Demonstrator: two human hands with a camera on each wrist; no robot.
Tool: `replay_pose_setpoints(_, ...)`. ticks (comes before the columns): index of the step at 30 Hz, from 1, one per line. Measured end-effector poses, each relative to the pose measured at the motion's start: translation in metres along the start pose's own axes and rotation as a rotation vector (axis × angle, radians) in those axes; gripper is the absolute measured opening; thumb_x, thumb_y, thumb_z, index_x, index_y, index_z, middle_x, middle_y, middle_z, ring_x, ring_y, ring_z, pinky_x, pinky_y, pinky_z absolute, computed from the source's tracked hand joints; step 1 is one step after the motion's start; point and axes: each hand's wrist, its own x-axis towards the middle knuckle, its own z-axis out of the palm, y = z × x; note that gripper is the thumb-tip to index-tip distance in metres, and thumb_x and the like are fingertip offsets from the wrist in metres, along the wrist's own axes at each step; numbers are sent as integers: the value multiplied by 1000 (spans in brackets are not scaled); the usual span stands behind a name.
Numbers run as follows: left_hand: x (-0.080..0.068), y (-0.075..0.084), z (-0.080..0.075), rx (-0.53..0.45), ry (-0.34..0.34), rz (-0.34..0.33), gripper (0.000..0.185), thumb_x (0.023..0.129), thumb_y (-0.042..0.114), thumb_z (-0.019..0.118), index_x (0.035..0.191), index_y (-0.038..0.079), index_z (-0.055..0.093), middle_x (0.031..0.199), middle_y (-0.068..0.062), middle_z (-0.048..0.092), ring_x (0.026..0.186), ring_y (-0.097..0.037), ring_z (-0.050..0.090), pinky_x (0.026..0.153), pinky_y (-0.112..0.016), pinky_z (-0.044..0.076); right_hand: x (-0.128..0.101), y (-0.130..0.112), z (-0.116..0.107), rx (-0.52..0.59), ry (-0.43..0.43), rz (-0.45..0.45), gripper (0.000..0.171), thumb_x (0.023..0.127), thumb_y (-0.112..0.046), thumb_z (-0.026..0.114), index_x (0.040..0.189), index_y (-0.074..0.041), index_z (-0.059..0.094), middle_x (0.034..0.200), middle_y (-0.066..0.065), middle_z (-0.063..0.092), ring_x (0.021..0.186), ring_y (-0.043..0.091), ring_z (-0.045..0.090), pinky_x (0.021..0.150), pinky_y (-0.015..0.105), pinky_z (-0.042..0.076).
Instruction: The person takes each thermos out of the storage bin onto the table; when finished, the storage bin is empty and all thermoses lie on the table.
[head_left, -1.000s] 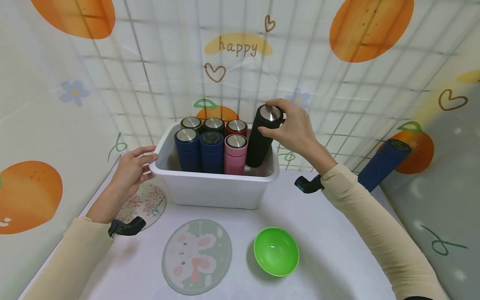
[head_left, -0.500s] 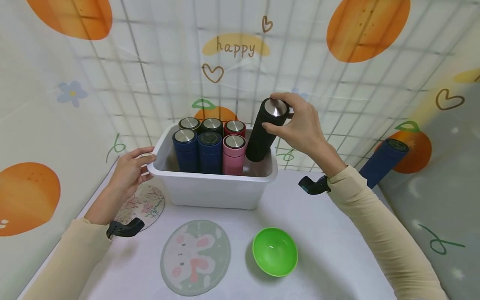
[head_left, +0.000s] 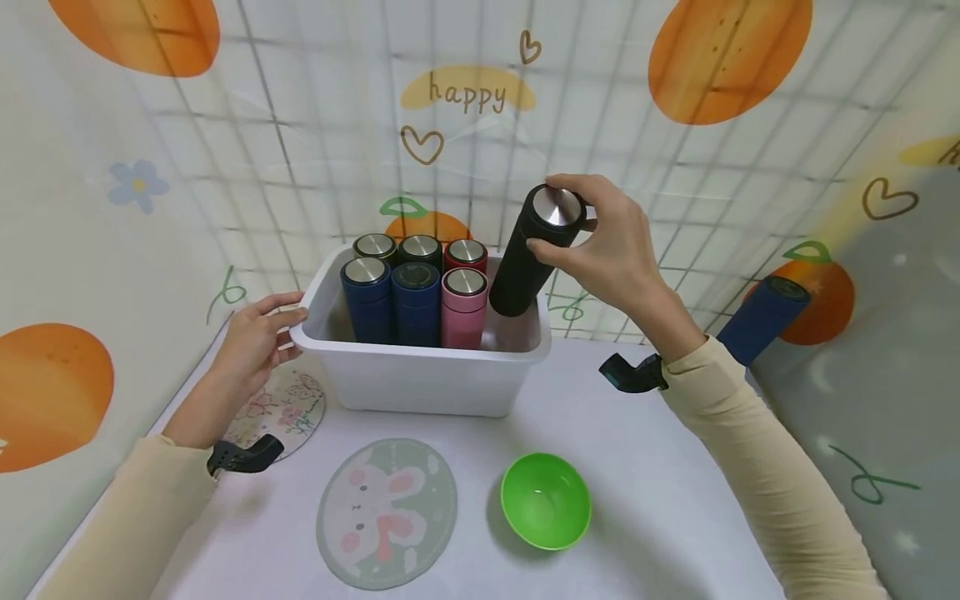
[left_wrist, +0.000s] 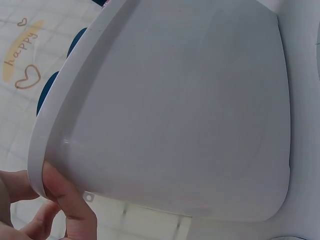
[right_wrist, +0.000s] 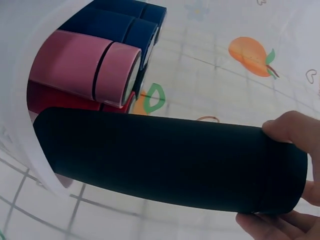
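Observation:
A white plastic bin (head_left: 420,379) stands on the table and holds several upright flasks: blue ones (head_left: 365,296), a pink one (head_left: 463,304) and darker ones behind. My right hand (head_left: 600,246) grips the top of a black flask (head_left: 534,254) by its steel cap, tilted, with its base over the bin's right end. The right wrist view shows the black flask (right_wrist: 170,162) lying across the frame with my fingers (right_wrist: 295,137) round its top. My left hand (head_left: 255,342) rests against the bin's left rim (left_wrist: 42,167), thumb on the edge.
A green bowl (head_left: 545,500) sits in front of the bin on the right. A round rabbit mat (head_left: 386,512) and a floral mat (head_left: 281,408) lie on the white table. A blue flask (head_left: 761,321) leans at the right wall.
My right hand has lifted the black flask up and tilted it further, its base rising towards the bin's rim. The left hand stays on the bin.

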Motion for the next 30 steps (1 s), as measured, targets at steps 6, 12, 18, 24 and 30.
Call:
replay_pose_setpoints(6,-1,1,0,3,2,-5,38,98,13,66,133,7,53,118,-5,54,81,-15,67,64,-25,57,-4,-9,-9,2,50,-49,58,75,-17,88,129,-11,66,122,0,64,108,11,58,82,34,57)
replay_pose_setpoints(12,-1,1,-1,3,7,-8,39,97,14,67,133,7,53,118,-4,53,81,-14,67,64,-25,56,-5,-20,-17,15,106,-109,58,74,-13,88,128,-9,66,123,-2,65,109,9,58,81,24,55)
replay_pose_setpoints(18,-1,1,-3,16,5,10,38,97,15,67,132,8,54,119,-4,53,81,-13,67,66,-25,57,-7,-29,-28,-4,137,-158,61,73,-11,89,129,-6,65,124,1,65,108,11,59,81,18,53)
replay_pose_setpoints(24,-1,1,-2,28,-6,4,39,98,17,67,133,8,53,122,-6,51,84,-15,66,66,-24,56,-11,-35,-37,-8,151,-171,63,70,-6,90,128,-4,66,122,3,66,106,12,59,81,17,52)
replay_pose_setpoints(30,-1,1,0,30,-1,5,39,98,17,67,133,8,53,123,-8,50,85,-16,66,65,-24,56,-15,-40,-45,3,169,-160,63,68,1,89,127,-2,66,120,5,67,104,12,59,80,16,52)
